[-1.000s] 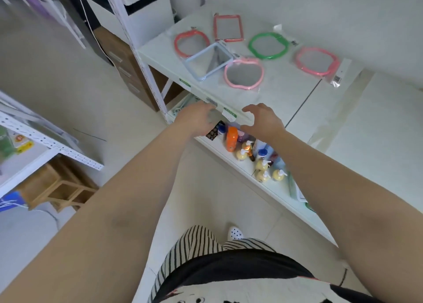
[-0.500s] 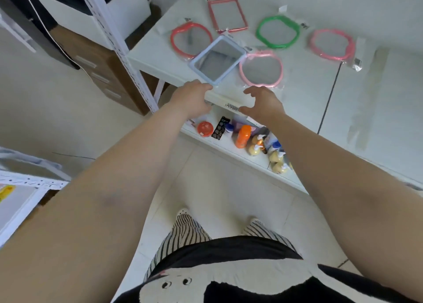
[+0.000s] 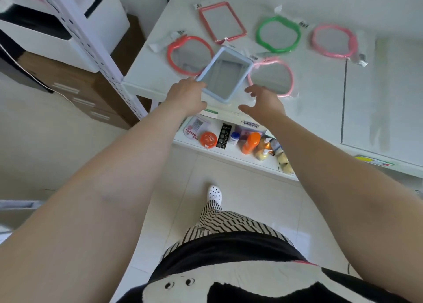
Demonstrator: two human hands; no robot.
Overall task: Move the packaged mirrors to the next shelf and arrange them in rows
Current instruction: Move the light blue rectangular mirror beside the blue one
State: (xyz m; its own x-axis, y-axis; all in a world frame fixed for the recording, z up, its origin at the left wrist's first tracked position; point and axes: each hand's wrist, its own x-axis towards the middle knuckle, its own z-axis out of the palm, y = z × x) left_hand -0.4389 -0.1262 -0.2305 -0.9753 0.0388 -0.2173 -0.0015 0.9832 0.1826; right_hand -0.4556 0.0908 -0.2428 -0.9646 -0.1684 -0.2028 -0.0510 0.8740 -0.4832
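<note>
Several packaged mirrors lie on the white shelf top. A light blue rectangular mirror sits nearest, overlapping a red round mirror and beside a pale pink round mirror. Behind are a salmon rectangular mirror, a green round mirror and a pink round mirror. My left hand touches the blue mirror's near left corner; whether it grips is unclear. Just right of that mirror's near edge hovers my right hand, fingers spread and holding nothing.
A lower shelf under the top holds bottles, an orange round tin and small packets. A white perforated rack post stands left, with a white box and brown drawers behind it. My legs and shoe show over the tiled floor.
Both hands have moved from the shelf's front edge forward to the blue mirror. The right hand's fingers have spread. The view has shifted closer over the shelf.
</note>
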